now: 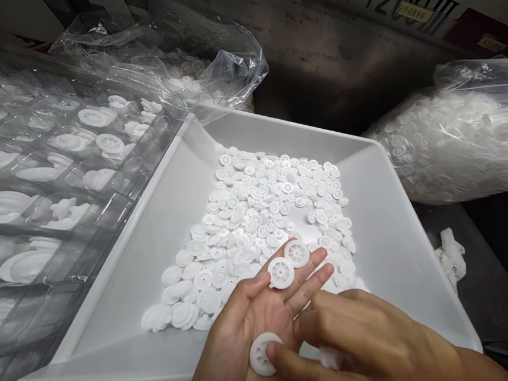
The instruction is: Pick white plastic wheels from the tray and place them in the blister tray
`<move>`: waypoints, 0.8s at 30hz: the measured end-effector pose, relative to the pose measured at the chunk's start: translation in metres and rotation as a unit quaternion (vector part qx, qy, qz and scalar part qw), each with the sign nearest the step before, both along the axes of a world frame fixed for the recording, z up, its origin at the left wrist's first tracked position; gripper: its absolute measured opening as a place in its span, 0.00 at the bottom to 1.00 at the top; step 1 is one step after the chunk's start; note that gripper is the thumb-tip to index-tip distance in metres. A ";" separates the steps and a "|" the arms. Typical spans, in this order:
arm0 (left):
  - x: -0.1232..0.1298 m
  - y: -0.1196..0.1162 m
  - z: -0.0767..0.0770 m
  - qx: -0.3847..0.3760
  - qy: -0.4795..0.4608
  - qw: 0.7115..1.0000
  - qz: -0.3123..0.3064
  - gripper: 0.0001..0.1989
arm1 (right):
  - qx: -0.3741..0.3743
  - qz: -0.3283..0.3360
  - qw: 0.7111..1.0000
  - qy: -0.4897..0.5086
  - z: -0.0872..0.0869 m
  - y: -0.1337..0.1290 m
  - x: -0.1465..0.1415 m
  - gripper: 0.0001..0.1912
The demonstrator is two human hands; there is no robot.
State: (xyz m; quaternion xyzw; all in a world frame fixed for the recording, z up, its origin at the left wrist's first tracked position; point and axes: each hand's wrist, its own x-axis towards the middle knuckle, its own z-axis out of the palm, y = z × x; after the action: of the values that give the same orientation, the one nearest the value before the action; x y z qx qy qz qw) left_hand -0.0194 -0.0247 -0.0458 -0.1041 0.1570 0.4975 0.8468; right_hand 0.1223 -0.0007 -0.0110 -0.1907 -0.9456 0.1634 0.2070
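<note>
My left hand (240,333) is turned palm up over the near side of a grey plastic tray (394,228). Two white spoked plastic wheels lie on its fingers: one wheel (281,273) by the thumb tip, the other wheel (297,253) farther out, slightly overlapped. A third wheel (261,354) rests at the heel of the palm. My right hand (373,352) comes in from the right with curled fingers, its thumb on that third wheel. Something white (331,358) shows partly beneath its fingers, mostly hidden. Loose white wheels (232,230) cover much of the tray floor.
Left of the tray, clear compartment trays (70,185) hold white plastic parts. A clear plastic bag (238,75) lies open behind the tray's far left corner. At right stands a full bag of white parts (469,145), with a crumpled white piece (450,257) below it.
</note>
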 end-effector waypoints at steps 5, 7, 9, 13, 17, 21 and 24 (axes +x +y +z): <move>0.001 0.006 0.002 0.006 0.008 1.000 0.003 0.31 | 0.015 0.014 1.000 0.015 -0.003 0.002 -0.002 0.08; 0.001 0.007 0.003 0.008 0.012 1.000 0.004 0.31 | 0.014 0.017 0.999 0.024 -0.005 0.003 -0.002 0.10; 0.000 0.008 0.004 0.010 0.015 1.000 0.004 0.31 | 0.023 0.015 0.999 0.033 -0.007 0.003 -0.002 0.10; -0.001 0.007 0.005 0.011 0.022 1.000 0.005 0.31 | 0.053 0.005 0.996 0.070 -0.011 0.003 0.000 0.08; -0.001 0.000 0.003 0.013 0.024 1.000 0.011 0.31 | 0.097 -0.011 0.995 0.010 -0.002 0.009 0.009 0.08; -0.002 -0.007 -0.001 0.034 -0.015 0.998 0.043 0.29 | 0.105 -0.031 0.994 -0.031 0.008 0.017 0.022 0.10; -0.004 -0.008 -0.001 0.036 -0.045 0.997 0.057 0.27 | 0.127 -0.065 0.989 -0.036 0.008 0.021 0.029 0.11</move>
State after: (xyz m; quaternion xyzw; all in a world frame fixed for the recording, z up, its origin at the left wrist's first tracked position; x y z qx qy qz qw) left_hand -0.0232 -0.0322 -0.0470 -0.1043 0.0947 0.5455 0.8262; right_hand 0.1509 0.0202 -0.0025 -0.2301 -0.9510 0.0211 0.2052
